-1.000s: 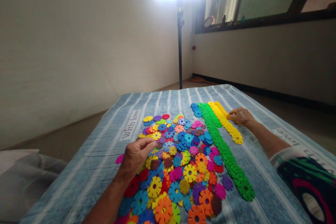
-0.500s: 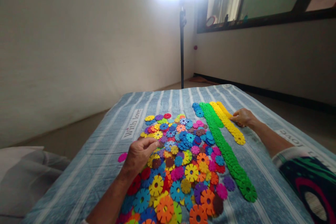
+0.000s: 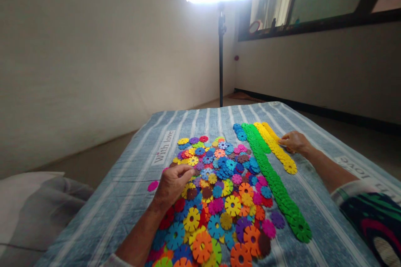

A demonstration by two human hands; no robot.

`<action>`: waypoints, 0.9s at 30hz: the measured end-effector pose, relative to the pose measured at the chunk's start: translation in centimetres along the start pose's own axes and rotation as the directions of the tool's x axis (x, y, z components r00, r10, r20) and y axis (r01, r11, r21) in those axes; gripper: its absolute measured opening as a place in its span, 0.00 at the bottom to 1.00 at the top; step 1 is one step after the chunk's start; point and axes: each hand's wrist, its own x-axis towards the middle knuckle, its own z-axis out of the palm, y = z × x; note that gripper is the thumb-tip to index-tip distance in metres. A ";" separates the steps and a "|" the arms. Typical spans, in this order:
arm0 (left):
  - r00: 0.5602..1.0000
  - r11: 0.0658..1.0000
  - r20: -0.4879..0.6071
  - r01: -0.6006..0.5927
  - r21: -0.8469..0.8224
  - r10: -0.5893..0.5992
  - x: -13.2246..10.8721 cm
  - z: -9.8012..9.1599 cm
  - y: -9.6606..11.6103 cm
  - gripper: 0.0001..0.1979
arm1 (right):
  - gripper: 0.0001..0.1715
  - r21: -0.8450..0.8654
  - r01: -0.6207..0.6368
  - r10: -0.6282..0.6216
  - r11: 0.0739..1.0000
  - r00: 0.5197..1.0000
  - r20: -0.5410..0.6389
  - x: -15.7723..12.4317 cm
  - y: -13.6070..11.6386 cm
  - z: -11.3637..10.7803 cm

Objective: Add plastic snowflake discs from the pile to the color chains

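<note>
A heap of flat, toothed plastic discs in many colours lies on a blue striped cloth. My left hand rests on the heap's left edge, its fingers curled in a pinch over the discs. To the right run a long overlapping row of green discs and a shorter row of yellow discs. My right hand lies at the yellow row's right side, fingertips pinched together against it. What either hand holds is hidden.
A short row of blue discs sits at the far end of the green row. A single pink disc lies apart to the left. A lamp stand with a bright light rises beyond the cloth. Grey bedding lies at lower left.
The view has shifted slightly, so everything sits a little further right in the picture. Both hands keep their places at the heap and the yellow row.
</note>
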 end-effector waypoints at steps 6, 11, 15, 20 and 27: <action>0.998 0.997 -0.039 -0.052 0.049 0.054 0.1 0.3 -1.1 0.13 | 0.17 -0.031 0.044 -0.047 0.999 0.992 -0.116 -2.8 -0.5 -0.1; 0.995 0.996 -0.094 -0.027 0.080 0.034 0.3 0.2 -1.5 0.13 | 0.20 -0.043 0.101 -0.108 0.994 0.967 -0.230 -6.8 -1.6 0.1; 0.993 0.997 -0.121 0.005 0.076 0.005 0.4 0.2 -1.8 0.14 | 0.20 -0.011 0.197 -0.192 0.980 0.939 -0.285 -10.9 -3.8 0.7; 0.989 0.997 -0.147 -0.005 0.073 0.015 0.4 0.0 -2.2 0.13 | 0.20 0.065 0.425 -0.396 0.903 0.881 -0.257 -16.5 -8.7 3.0; 0.975 0.999 -0.217 0.055 -0.001 -0.054 0.6 -0.3 -3.6 0.11 | 0.07 -0.069 0.709 -0.703 0.702 0.674 -0.227 -21.2 -14.5 6.7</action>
